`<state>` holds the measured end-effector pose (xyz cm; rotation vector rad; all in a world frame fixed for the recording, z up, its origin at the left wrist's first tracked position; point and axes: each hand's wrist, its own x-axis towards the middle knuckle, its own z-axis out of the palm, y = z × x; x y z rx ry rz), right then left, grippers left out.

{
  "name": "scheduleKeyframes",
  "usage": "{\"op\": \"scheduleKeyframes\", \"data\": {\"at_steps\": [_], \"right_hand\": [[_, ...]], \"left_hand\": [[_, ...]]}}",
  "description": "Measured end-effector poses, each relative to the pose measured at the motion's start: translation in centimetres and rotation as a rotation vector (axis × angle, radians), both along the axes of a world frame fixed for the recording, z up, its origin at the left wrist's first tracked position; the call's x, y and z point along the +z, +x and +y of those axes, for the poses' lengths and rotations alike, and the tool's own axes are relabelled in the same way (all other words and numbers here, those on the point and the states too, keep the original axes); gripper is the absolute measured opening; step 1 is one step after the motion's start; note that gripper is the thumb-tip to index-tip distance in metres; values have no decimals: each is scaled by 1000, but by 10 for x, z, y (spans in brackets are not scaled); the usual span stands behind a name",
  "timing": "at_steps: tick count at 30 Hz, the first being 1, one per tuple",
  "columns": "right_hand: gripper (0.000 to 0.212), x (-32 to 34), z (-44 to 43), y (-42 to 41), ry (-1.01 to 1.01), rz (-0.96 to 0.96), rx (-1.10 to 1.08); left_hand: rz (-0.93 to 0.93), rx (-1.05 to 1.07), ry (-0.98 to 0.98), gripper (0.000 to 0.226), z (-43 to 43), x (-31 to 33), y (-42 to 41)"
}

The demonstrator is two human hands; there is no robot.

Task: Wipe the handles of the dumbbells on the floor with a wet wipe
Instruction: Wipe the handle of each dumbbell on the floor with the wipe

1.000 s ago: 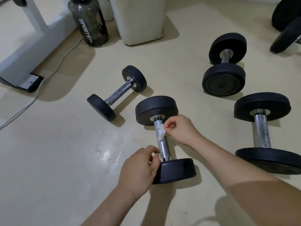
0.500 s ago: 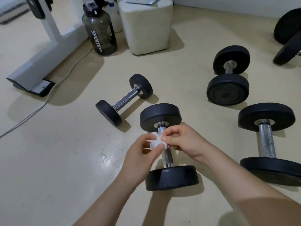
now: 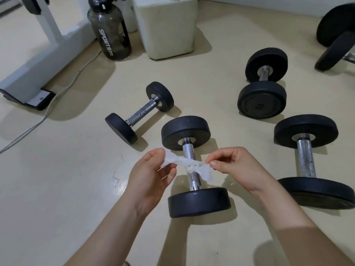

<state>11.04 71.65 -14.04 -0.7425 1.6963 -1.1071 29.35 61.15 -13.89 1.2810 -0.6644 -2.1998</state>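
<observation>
While my left hand (image 3: 148,175) and right hand (image 3: 235,166) pinch the wet wipe (image 3: 187,166) taut, it crosses the dumbbell handle (image 3: 191,166), which runs near to far

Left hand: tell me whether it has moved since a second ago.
Yes. The left hand has left the near plate of the middle dumbbell and come up beside its handle, pinching the wet wipe.
</observation>
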Motion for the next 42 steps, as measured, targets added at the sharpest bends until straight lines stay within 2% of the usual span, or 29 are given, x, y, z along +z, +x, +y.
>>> {"op": "scheduleKeyframes", "data": {"at_steps": [2, 3, 6, 7, 8, 11, 13, 16, 18, 19, 21, 24, 25, 27, 30, 32, 34, 36, 37, 39, 42], "right_hand": [[23, -3, 3, -1, -13, -15, -99], [24, -5, 4, -1, -18, -95, -164], [14, -8, 2, 0, -98, -627, -317], [12, -8, 1, 1, -109, -727, -308], [15, -7, 0, 2, -94, -738, -245], [37, -9, -1, 4, 4, -507, 19], [39, -12, -2, 2, 43, -336, 95], [17, -19, -2, -6, 13, -187, -58], [6, -23, -2, -13, 0, -186, -207], [9, -25, -2, -15, 0, -216, -264], [14, -29, -4, -15, 14, -308, -364], [16, -37, -11, -10, 67, -377, -481], [17, -41, -13, -9, 97, -337, -493], [20, -49, -13, -11, 159, -200, -505], [22, -57, -16, -19, 207, -11, -481], [20, -61, -21, -21, 263, 103, -449], [19, -67, -25, -17, 288, 178, -394], [14, -72, -30, -10, 242, 144, -294], [12, -72, -32, -7, 226, 157, -244], [13, -71, -35, -6, 199, 226, -187], [13, -67, -28, -9, 198, 264, -151]], "left_hand": [[-80, -45, -78, 12, 1, -1, -5], [-106, -57, -107, 15, 2, -2, -7], [-96, -103, -144, 12, 2, -2, -18], [-89, -123, -152, 10, 2, -1, -23], [-82, -143, -159, 10, 1, 1, -28], [-39, -149, -159, 9, -1, 6, -40], [-6, -108, -139, 7, -5, 7, -44], [31, -60, -120, 11, -11, 4, -42], [11, -78, -124, 18, -14, -3, -36], [-7, -127, -146, 20, -15, -6, -33], [-118, -294, -272, 20, -13, -14, -28], [-488, -444, -559, 12, -6, -29, -28], [-580, -439, -618, 10, -4, -32, -31], [-698, -414, -668, 26, -3, -40, -37], [-796, -361, -594, 44, -11, -56, -44], [-853, -352, -578, 34, -16, -64, -46], [-927, -324, -728, 23, -14, -68, -44], [-820, -389, -883, 24, -8, -67, -47], [-745, -473, -891, 23, -3, -66, -52], [-657, -561, -810, 25, 1, -68, -62], [-622, -565, -729, 26, 2, -72, -69]]}}
